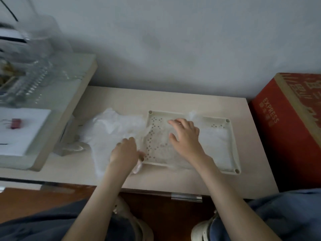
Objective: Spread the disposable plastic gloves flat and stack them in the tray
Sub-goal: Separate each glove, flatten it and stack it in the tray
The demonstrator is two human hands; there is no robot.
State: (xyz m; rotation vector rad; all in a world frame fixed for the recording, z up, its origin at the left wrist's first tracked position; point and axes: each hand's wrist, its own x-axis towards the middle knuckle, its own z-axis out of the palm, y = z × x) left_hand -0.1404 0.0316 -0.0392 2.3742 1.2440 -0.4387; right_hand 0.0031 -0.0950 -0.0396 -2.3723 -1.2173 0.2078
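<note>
The right hand's (185, 138) fingers (175, 121) lie straight and spread, pressing a glove (213, 141) flat inside the tray (232, 145). The left hand's (124, 150) fingers (128, 140) curl down, pinching that glove's edge where it hangs over the tray's left rim. There are two hands and one tray. A crumpled heap of gloves (111, 126) lies left of the tray on the table (173, 98), too tangled to count. The plastic is thin, cloudy-clear and wrinkled, and the tray's holes show through it.

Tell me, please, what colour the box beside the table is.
The box is red with pale lettering; the head view shows it.
</note>
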